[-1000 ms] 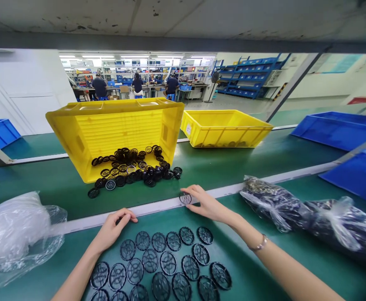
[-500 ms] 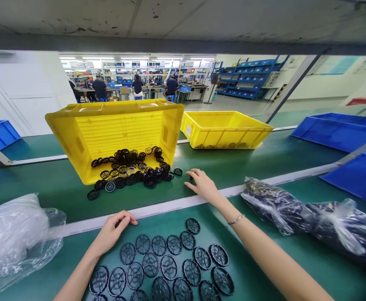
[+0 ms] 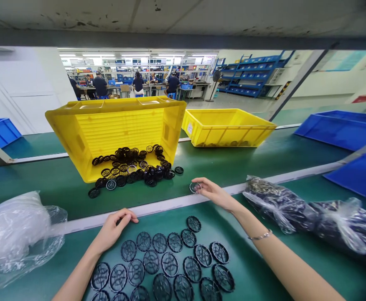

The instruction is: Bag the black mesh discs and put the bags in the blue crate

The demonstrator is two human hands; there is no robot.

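Between the thumb and fingers of my right hand (image 3: 216, 193) is a round black spoked plastic wheel (image 3: 195, 187), tilted above the white strip. My left hand (image 3: 118, 225) rests at the white strip (image 3: 167, 205), its fingers loosely curled together with nothing visible in them. Below it, several black spoked wheels (image 3: 169, 264) lie in rough rows on the green surface. A yellow bin (image 3: 117, 129) lies tipped on its side toward me. More black wheels (image 3: 154, 174) are heaped in its mouth and spill out in front. One loose wheel (image 3: 179, 170) lies just right of the pile.
A second yellow bin (image 3: 233, 136) stands upright behind to the right. Knotted plastic bags of dark parts (image 3: 273, 205) lie at the right, and a clear plastic bag (image 3: 13, 238) at the left. Blue bins (image 3: 342, 127) stand farther right. A shelf (image 3: 183, 39) spans overhead.
My right hand has drawn back toward me from beside the pile, and a wheel now shows clearly in its fingers. My left hand has stayed at the strip.
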